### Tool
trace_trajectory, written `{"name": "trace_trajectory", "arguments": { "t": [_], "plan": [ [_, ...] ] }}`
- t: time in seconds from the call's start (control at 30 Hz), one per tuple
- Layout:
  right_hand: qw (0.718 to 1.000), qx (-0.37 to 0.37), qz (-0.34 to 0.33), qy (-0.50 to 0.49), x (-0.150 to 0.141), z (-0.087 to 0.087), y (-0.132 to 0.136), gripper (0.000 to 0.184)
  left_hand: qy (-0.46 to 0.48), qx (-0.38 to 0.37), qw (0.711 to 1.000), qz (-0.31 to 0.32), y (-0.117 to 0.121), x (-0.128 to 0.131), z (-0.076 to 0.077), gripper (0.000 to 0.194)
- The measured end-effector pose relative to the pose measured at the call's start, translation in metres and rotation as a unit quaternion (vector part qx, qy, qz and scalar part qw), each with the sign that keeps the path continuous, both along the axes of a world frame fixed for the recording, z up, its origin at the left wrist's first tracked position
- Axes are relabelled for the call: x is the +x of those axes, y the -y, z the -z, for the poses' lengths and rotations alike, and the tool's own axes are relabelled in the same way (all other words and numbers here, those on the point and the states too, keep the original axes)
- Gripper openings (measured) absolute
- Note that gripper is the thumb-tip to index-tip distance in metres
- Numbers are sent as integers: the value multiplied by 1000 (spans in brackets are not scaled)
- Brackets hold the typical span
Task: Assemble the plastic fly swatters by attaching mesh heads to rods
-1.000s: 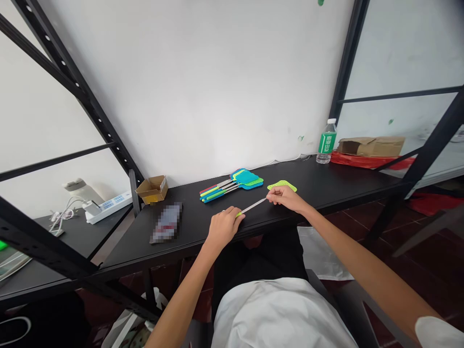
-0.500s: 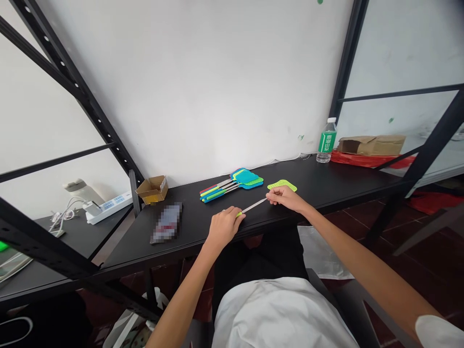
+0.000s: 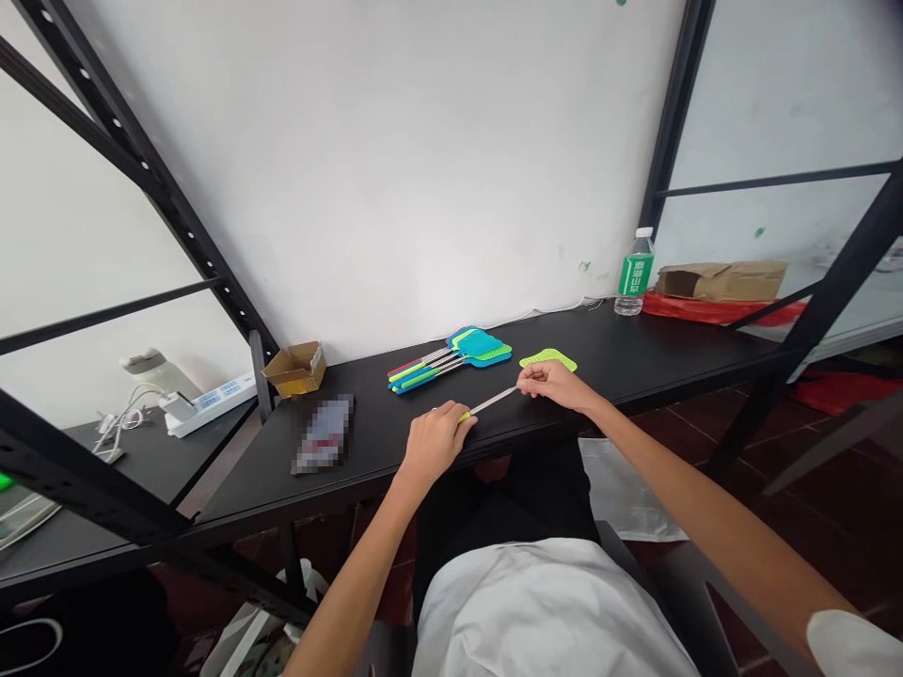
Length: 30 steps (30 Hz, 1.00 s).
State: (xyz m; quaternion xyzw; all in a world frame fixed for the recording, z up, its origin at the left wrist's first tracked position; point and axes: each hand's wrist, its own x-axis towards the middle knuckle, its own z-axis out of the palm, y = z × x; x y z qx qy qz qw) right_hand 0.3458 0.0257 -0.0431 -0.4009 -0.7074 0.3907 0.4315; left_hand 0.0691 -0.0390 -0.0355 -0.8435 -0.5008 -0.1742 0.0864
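My left hand (image 3: 437,439) is wrapped round the yellow-green handle of a fly swatter, close to the table's front edge. A thin metal rod (image 3: 494,401) runs from that handle up and right to my right hand (image 3: 551,384). The right fingers pinch the rod's far end. Just behind them shows a yellow-green perforated swatter head (image 3: 548,358); my right hand covers the place where rod and head would meet, so I cannot tell whether they are joined. Behind my hands lies a pile of fly swatters (image 3: 451,357) with blue, green, yellow and red parts, heads to the right.
On the black table (image 3: 381,432) a blurred flat item (image 3: 324,432) and a small open cardboard box (image 3: 296,369) lie to the left. A water bottle (image 3: 635,273) stands at the back right, beside a torn carton (image 3: 723,281). Black metal posts rise at both sides.
Almost nothing differs. The whole view has shifted very slightly, while both hands keep the same hold on the swatter.
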Motion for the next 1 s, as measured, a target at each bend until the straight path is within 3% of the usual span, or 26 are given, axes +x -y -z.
{"name": "trace_trajectory", "arguments": {
  "t": [0.53,1.0],
  "plan": [
    [999,24,-6,31,-2,-4,5,42,-1,2,1000,5,0,0,0,37],
    [1000,-4,-18,-4,-1,-3,3,31,-5,-6,1000,-8,2,1,-2,38]
  ]
}}
